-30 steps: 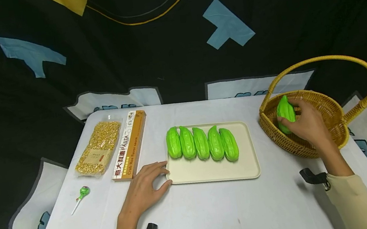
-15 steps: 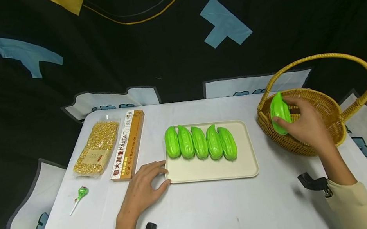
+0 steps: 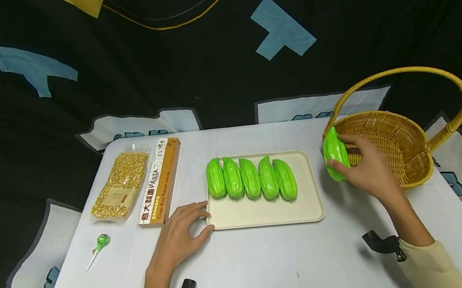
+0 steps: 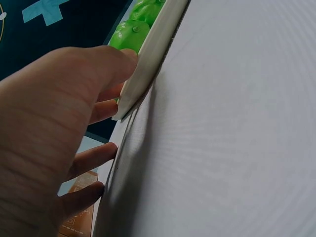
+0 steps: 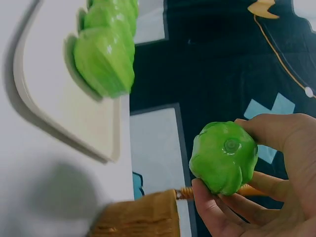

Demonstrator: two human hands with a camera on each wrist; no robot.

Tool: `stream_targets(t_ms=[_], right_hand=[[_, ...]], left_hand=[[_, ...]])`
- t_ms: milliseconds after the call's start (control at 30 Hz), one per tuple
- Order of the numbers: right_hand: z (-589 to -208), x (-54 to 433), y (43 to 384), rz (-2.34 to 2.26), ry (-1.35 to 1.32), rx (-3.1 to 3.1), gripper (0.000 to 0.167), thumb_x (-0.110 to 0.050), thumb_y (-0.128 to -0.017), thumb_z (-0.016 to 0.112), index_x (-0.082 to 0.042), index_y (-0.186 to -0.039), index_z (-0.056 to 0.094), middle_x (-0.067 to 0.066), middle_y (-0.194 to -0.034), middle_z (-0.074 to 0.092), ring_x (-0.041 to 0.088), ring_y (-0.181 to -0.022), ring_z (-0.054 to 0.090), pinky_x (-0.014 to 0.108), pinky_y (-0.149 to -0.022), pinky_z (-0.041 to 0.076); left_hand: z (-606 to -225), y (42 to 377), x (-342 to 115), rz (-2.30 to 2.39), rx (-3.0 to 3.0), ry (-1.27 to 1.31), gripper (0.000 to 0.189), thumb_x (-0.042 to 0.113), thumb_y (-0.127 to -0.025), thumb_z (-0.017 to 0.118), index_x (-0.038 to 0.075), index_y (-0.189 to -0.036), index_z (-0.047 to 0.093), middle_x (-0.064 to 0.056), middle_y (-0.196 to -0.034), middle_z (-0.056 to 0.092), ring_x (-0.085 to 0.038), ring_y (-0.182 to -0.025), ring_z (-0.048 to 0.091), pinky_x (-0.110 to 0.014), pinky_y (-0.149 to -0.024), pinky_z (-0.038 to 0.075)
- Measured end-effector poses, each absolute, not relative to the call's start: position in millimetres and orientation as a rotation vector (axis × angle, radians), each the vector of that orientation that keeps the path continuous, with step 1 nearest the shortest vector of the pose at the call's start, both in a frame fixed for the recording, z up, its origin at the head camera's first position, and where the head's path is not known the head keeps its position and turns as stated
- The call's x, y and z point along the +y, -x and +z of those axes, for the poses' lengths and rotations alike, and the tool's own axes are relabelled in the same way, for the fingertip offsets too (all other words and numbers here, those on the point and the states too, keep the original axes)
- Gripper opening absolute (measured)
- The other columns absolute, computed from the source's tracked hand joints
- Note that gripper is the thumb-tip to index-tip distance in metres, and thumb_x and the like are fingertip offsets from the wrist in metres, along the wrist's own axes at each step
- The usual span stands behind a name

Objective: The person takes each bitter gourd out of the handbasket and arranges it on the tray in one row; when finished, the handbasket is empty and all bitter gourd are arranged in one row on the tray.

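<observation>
My right hand (image 3: 366, 163) holds a bright green, ribbed bitter melon (image 3: 335, 154) between thumb and fingers, at the basket's left rim in the head view. In the right wrist view this bitter melon (image 5: 224, 157) shows its blunt, stem-marked end, raised above the table's level. Several more bitter melons (image 3: 250, 179) lie side by side along the left and middle of a cream rectangular tray (image 3: 307, 202). My left hand (image 3: 180, 238) rests at the tray's left side, its fingers spread and loosely bent. Its thumb and index finger touch the tray's rim (image 4: 143, 74) near the front left corner.
A wicker basket (image 3: 406, 150) with a tall arched handle stands at the right, nothing visible inside it. Left of the tray lie a pasta box (image 3: 159, 182), a bag of corn kernels (image 3: 122, 185) and a green lollipop (image 3: 101, 242). A dark patterned cloth (image 3: 184, 71) hangs behind the table.
My right hand has lifted the bitter melon out of the basket and carried it left, past the rim. The left hand has stayed at the tray.
</observation>
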State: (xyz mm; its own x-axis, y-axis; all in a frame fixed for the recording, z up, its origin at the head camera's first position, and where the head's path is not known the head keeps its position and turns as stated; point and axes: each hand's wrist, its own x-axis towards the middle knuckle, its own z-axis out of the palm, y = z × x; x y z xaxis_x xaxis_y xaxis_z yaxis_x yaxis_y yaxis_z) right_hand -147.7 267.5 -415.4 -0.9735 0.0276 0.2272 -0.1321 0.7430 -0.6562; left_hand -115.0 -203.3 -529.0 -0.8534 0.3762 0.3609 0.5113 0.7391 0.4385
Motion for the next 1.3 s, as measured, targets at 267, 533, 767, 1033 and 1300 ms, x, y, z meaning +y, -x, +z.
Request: stream_targets(t_ms=[267,533,767,1033,1300], right_hand=[[-431,249,148,1.073,-0.106,-2.722,0.073,-0.018,-0.089,0.089,0.004,-0.151,0.055,0.033,-0.142,0.059,0.051,-0.120,0.064,0.063,-0.092,0.058],[-452,239,149,1.145,-0.152,-2.758,0.070,-0.018,-0.092,0.086,0.003,-0.151,0.055,0.031,-0.145,0.058,0.051,-0.123,0.065,0.065,-0.097,0.059],[-466,234,150,1.154,-0.126,-2.821,0.069,-0.023,-0.095,0.083,0.000,-0.153,0.054,0.031,-0.151,0.054,0.052,-0.125,0.063,0.065,-0.096,0.060],[-483,229,151,1.107,-0.101,-2.867,0.066,-0.026,-0.096,0.082,-0.002,-0.152,0.056,0.029,-0.147,0.056,0.049,-0.123,0.065,0.063,-0.095,0.060],[-493,224,156,1.077,-0.134,-2.860,0.065,-0.023,-0.096,0.081,0.001,-0.151,0.056,0.029,-0.147,0.058,0.047,-0.123,0.064,0.064,-0.101,0.053]], left_hand=[[-529,115,-203,-0.798,-2.693,0.702,0.030,0.032,-0.089,0.089,0.019,-0.114,0.079,-0.003,-0.143,0.071,-0.029,-0.131,0.065,-0.050,-0.114,0.053],[-529,115,-202,-0.804,-2.692,0.709,0.030,0.033,-0.090,0.088,0.019,-0.114,0.079,-0.002,-0.143,0.071,-0.028,-0.132,0.065,-0.049,-0.114,0.053],[-529,115,-202,-0.801,-2.689,0.713,0.030,0.033,-0.089,0.088,0.019,-0.114,0.079,-0.001,-0.143,0.071,-0.028,-0.131,0.065,-0.049,-0.113,0.054],[-529,114,-202,-0.796,-2.694,0.710,0.030,0.033,-0.089,0.089,0.019,-0.114,0.079,-0.002,-0.143,0.071,-0.028,-0.131,0.065,-0.050,-0.113,0.054],[-528,114,-202,-0.801,-2.690,0.708,0.030,0.033,-0.089,0.089,0.019,-0.114,0.079,-0.002,-0.143,0.071,-0.028,-0.131,0.065,-0.050,-0.112,0.054]])
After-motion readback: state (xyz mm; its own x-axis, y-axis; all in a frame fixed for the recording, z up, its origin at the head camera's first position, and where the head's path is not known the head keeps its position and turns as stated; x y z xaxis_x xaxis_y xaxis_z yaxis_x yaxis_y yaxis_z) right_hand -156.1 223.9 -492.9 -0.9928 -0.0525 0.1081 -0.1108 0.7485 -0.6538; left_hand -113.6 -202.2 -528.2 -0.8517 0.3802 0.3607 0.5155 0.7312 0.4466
